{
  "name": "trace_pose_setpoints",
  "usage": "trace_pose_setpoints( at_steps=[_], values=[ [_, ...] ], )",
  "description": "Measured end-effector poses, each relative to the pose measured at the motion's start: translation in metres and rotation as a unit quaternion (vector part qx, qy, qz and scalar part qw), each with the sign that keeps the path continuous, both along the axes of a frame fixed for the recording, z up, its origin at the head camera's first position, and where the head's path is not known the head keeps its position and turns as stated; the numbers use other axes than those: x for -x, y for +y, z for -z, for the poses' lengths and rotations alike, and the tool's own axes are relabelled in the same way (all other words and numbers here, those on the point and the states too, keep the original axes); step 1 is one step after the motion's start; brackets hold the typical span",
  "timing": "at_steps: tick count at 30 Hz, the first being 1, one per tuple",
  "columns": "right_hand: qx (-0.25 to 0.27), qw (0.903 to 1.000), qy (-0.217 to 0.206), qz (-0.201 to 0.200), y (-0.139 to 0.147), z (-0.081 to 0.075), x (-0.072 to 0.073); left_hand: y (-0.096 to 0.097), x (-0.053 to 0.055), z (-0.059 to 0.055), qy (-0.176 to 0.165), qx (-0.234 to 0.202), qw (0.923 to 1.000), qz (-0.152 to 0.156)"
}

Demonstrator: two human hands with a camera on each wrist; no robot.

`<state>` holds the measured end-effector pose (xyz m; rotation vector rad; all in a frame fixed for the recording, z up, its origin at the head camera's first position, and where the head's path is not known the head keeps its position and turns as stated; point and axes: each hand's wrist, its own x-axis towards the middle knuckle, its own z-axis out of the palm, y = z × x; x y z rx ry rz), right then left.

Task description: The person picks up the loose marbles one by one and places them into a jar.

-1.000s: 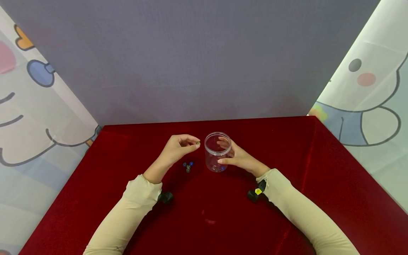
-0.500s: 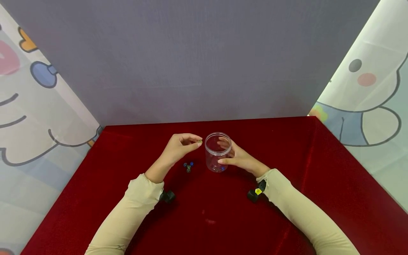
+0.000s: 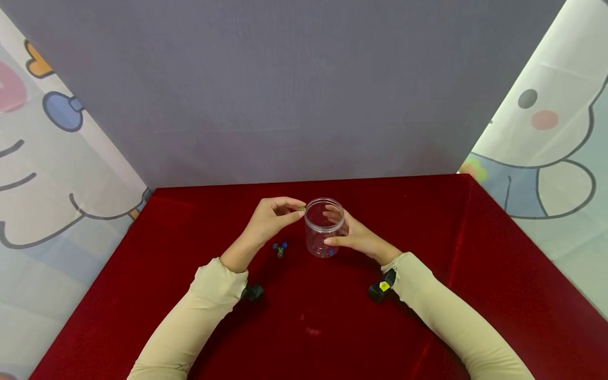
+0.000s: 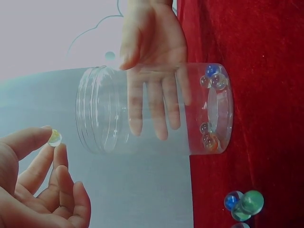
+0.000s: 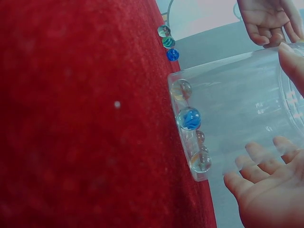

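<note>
Soft light, pale glints on the clear jar (image 4: 175, 142), hazy wrist views with blurry red cloth (image 5: 71, 123).

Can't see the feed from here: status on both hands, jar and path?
Right hand holding upright clear jar, marbles inside. Left hand pinching yellowish marble near its rim. Loose marbles on red cloth alongside. Nothing visible in the way.

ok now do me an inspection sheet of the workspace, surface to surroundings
Surface: red velvety cloth, faint pale marks nearer the person.
Job's things: clear cylindrical plastic-looking jar, upright, open-topped, round glassy marbles at its bottom; blue and green glassy marbles on the cloth.
Clutter: nothing seen.
Hands: left hand pinches a clear-and-yellow glassy marble near the jar's mouth; right hand holds the jar.
Cables: nothing seen.
Surroundings: grey back wall; pale cartoon-printed side panels.
</note>
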<state>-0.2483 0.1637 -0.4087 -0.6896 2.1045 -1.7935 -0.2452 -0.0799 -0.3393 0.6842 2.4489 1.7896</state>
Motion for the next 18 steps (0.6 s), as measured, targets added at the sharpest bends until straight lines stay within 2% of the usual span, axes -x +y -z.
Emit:
trace_pose_setpoints(
  at_steps=[3,7,9,11,14,18],
  values=[
    [-0.002,1.0000,-0.002,0.001,0.000,0.000,0.000,0.002,0.000,0.000,-0.006,-0.004,1.0000,0.007],
    [-0.007,1.0000,-0.004,0.002,0.000,0.001,0.000,0.007,-0.009,-0.012,-0.006,0.005,0.9999,0.006],
    [-0.007,1.0000,-0.004,0.003,-0.001,0.001,0.000,0.008,-0.009,-0.012,-0.003,0.015,0.9999,0.003],
    [-0.006,1.0000,-0.005,0.003,-0.001,0.000,-0.001,0.009,-0.007,-0.010,0.003,0.017,0.9998,0.001],
    [-0.009,0.9999,-0.005,0.004,-0.001,-0.001,-0.001,0.010,0.003,0.003,0.010,0.021,0.9997,-0.002],
    [-0.011,0.9999,-0.003,0.001,0.000,-0.001,-0.002,0.011,0.004,0.006,0.021,0.025,0.9995,-0.005]
  ],
)
